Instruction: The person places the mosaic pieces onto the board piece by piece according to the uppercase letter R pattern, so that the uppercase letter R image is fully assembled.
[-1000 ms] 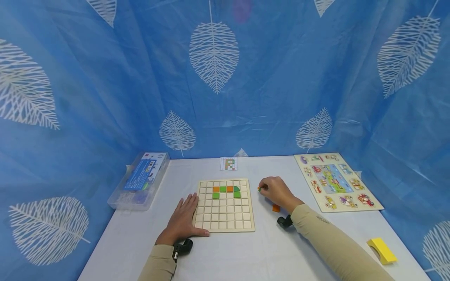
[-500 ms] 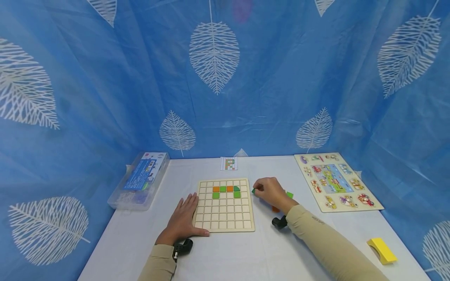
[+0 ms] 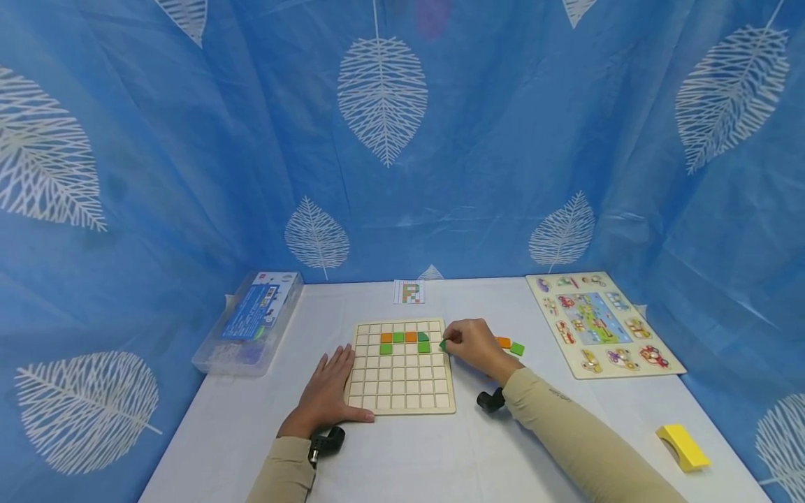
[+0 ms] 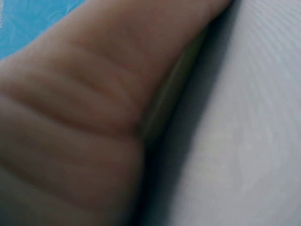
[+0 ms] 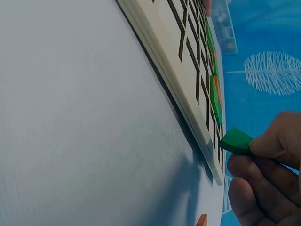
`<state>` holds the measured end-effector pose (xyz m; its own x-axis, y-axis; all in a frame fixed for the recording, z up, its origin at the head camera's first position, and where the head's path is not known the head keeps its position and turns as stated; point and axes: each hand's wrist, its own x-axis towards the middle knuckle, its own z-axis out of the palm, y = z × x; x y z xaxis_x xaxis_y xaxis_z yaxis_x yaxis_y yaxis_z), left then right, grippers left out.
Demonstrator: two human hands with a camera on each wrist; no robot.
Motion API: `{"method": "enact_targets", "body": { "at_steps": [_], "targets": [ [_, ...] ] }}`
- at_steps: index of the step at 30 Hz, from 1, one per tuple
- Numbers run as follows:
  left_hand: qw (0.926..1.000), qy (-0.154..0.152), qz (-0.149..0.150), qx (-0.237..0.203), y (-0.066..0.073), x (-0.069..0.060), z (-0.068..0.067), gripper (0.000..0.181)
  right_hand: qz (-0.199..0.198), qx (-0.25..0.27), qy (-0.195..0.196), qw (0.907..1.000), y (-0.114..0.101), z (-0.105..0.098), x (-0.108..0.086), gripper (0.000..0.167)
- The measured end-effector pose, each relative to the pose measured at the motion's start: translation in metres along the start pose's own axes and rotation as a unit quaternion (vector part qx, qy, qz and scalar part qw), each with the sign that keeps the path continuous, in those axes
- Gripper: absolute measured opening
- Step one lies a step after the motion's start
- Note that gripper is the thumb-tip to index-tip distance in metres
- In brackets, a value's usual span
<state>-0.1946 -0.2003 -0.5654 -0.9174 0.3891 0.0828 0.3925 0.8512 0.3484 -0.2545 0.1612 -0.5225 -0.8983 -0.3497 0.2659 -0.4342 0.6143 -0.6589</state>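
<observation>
A wooden grid board (image 3: 402, 381) lies on the table, with several orange and green tiles set in its upper rows. At its left edge rests my left hand (image 3: 327, 391), fingers spread and thumb along the near corner. My right hand (image 3: 474, 346) pinches a dark green tile (image 5: 236, 141) between thumb and fingers, just over the board's right edge. In the right wrist view the tile sits close to the green tiles on the board. Only the heel and thumb side of my left hand (image 4: 103, 84) show, blurred, in the left wrist view.
Loose orange (image 3: 504, 342) and green tiles (image 3: 517, 348) lie right of my right hand. A small pattern card (image 3: 409, 292) is behind the board. A clear plastic box (image 3: 251, 325) stands left, a picture puzzle board (image 3: 604, 328) right, and a yellow arched block (image 3: 683, 448) nearer.
My right hand has moved left with the dark green tile, from beside the loose tiles to the board's right edge, uncovering orange and green tiles. My left hand has stayed still.
</observation>
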Motion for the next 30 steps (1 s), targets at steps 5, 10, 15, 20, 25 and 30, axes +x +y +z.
{"method": "enact_targets", "body": {
  "at_steps": [5, 10, 15, 20, 25, 30],
  "targets": [
    [1.0, 0.005, 0.003, -0.001, 0.0, 0.0, 0.001, 0.148, -0.001, 0.01, -0.004, 0.9999, -0.003, 0.006, 0.0, 0.011],
    [1.0, -0.005, -0.001, 0.0, -0.001, 0.001, 0.0, 0.149, 0.01, 0.015, -0.007, 0.9998, -0.006, 0.012, 0.0, 0.01],
    [1.0, -0.01, -0.001, -0.001, -0.004, 0.0, 0.002, 0.15, 0.025, 0.032, -0.018, 0.999, -0.011, 0.016, 0.0, 0.008],
    [1.0, -0.007, 0.0, -0.005, -0.004, 0.001, 0.002, 0.15, 0.018, 0.05, -0.024, 0.9983, -0.012, 0.02, 0.001, 0.007],
    [1.0, -0.006, 0.0, -0.006, -0.003, 0.0, 0.001, 0.15, 0.021, 0.055, -0.024, 0.998, -0.014, 0.025, 0.001, 0.004],
    [0.9999, -0.008, 0.0, -0.007, -0.002, 0.0, 0.001, 0.149, 0.028, 0.059, -0.018, 0.9977, -0.015, 0.028, 0.001, 0.004]
  ]
}}
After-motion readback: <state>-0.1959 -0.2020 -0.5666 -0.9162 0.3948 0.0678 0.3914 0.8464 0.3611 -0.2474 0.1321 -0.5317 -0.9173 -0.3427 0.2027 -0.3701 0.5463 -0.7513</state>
